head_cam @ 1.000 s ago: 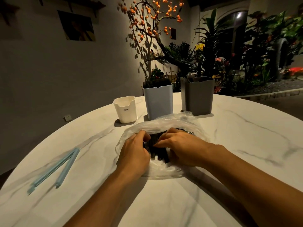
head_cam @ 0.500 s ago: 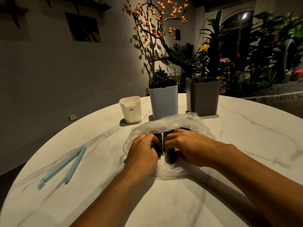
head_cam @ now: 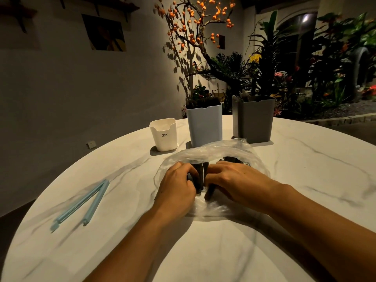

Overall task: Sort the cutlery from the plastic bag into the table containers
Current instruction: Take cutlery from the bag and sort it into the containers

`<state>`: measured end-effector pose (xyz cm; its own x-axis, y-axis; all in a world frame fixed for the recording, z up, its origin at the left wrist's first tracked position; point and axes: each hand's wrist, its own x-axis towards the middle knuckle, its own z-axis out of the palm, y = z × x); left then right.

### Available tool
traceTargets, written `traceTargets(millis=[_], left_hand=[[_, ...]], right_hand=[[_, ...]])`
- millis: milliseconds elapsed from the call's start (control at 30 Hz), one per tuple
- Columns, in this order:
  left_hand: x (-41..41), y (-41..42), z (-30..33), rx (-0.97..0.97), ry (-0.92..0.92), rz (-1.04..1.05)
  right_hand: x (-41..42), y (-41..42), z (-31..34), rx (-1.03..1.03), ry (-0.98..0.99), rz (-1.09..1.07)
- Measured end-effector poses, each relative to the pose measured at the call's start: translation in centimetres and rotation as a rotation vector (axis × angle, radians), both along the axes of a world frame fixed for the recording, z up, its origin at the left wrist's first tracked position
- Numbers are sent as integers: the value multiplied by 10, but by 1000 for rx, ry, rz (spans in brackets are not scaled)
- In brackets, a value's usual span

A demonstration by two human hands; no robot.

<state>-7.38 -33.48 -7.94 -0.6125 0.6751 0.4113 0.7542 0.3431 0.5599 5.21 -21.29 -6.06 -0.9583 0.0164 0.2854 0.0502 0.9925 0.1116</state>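
Mid-frame, my left hand (head_cam: 177, 185) and right hand (head_cam: 234, 180) curl around dark cutlery (head_cam: 200, 178) that the bag (head_cam: 213, 151) half hides.

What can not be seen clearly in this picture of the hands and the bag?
- Head view: the dark cutlery in the plastic bag is mostly covered by the left hand and right hand; pieces cannot be counted or told apart.
- What stands in the blue container and the grey container is too dark to tell.
- The inside of the white container is hidden by its wall.
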Motion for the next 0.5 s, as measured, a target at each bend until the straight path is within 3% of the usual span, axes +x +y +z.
traceTargets(millis=[233,300,433,500], left_hand=[[12,-1,4,-37,-32,-113],[20,2,11,195,-216,-227],[23,4,15,456,-577,-288],[27,0,20,455,-524,-280]], right_hand=[[-1,-5,-2,72,457,125],[-2,-15,1,60,547,183],[-7,-23,3,34,641,175],[-7,-24,5,14,681,140]])
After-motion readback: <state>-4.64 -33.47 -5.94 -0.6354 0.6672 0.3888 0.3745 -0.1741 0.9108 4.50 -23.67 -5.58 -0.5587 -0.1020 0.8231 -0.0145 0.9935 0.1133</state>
